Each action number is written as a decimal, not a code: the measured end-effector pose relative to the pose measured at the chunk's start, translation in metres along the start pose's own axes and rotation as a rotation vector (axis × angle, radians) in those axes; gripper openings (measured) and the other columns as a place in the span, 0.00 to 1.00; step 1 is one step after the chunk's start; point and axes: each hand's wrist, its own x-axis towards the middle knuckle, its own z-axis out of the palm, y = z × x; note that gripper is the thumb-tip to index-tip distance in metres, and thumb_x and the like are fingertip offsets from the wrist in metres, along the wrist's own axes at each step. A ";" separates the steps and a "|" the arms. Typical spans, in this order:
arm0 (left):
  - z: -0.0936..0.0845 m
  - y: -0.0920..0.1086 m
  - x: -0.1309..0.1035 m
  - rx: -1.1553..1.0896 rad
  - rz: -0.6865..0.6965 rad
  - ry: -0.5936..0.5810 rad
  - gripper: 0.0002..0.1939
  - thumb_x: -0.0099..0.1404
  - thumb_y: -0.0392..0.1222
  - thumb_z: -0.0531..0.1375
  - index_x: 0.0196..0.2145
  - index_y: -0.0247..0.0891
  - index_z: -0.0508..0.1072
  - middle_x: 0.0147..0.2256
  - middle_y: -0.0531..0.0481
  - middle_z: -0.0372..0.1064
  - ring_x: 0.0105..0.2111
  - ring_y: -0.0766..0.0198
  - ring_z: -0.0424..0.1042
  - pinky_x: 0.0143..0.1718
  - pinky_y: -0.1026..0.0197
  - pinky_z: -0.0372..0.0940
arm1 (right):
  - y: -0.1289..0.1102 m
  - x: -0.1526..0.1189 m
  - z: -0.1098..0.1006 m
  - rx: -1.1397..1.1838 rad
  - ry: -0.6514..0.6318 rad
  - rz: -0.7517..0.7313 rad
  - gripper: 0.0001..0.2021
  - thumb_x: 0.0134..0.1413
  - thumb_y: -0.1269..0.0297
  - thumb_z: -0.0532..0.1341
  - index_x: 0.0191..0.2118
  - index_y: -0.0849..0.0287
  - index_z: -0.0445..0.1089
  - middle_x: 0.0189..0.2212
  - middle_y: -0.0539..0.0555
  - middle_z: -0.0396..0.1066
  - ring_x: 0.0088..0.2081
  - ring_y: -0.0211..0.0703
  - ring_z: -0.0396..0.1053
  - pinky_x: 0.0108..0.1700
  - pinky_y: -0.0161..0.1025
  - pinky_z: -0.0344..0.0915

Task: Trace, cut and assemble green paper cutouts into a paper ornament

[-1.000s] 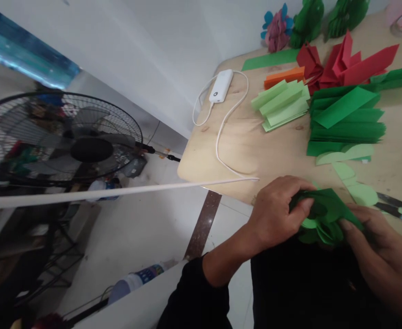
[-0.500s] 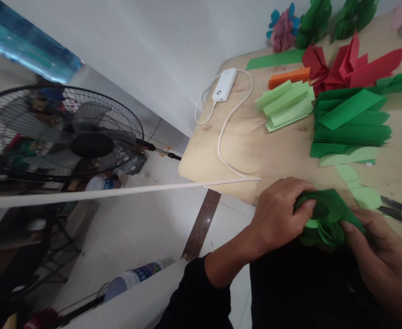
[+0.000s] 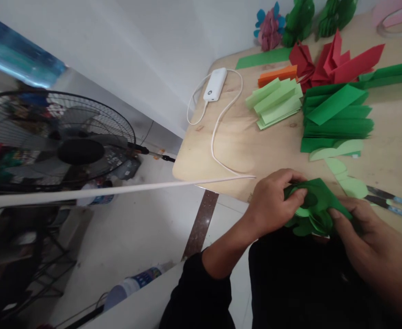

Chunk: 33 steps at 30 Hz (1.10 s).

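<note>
Between my two hands is a piece of green paper (image 3: 319,194) with curved, cut-out layers hanging below it. My left hand (image 3: 274,201) pinches its left side between thumb and fingers. On the right, my right hand (image 3: 372,242) grips the lower corner, the thumb on top and the other fingers partly hidden underneath. Light green scalloped paper pieces (image 3: 353,186) lie just beyond my right hand, beside scissors (image 3: 389,203) with dark blades. Farther back rests a stack of folded dark green paper (image 3: 338,123).
Folded light green (image 3: 279,105), orange (image 3: 278,75) and red paper (image 3: 334,59) lie behind. A white power bank (image 3: 215,84) trails a white cable (image 3: 217,137) across the wooden table (image 3: 197,155). Green paper figures (image 3: 298,23) and a tape roll (image 3: 398,23) stand farther off; a fan (image 3: 80,151) is left.
The view has shifted slightly, so the table things appear farther left. Both hands keep their hold on the green paper, with little visible change in it.
</note>
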 end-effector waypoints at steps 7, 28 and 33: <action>-0.006 -0.004 0.018 -0.171 -0.078 -0.186 0.05 0.59 0.35 0.59 0.35 0.35 0.71 0.34 0.51 0.72 0.32 0.68 0.71 0.38 0.63 0.67 | -0.004 0.003 0.000 0.014 -0.008 0.089 0.10 0.52 0.53 0.55 0.31 0.52 0.69 0.23 0.46 0.71 0.24 0.40 0.68 0.23 0.39 0.57; -0.002 -0.018 0.040 -0.545 -0.306 -0.350 0.05 0.55 0.36 0.62 0.30 0.32 0.70 0.27 0.53 0.68 0.27 0.72 0.66 0.32 0.66 0.61 | -0.004 0.011 -0.023 0.180 -0.232 0.360 0.20 0.49 0.42 0.52 0.33 0.50 0.72 0.30 0.51 0.74 0.38 0.48 0.72 0.39 0.45 0.70; -0.003 -0.018 0.040 -0.574 -0.343 -0.351 0.06 0.55 0.38 0.63 0.29 0.32 0.70 0.27 0.53 0.68 0.26 0.72 0.66 0.31 0.66 0.60 | -0.004 0.012 -0.028 0.147 -0.215 0.376 0.22 0.46 0.39 0.52 0.29 0.50 0.72 0.26 0.53 0.72 0.36 0.50 0.72 0.32 0.44 0.70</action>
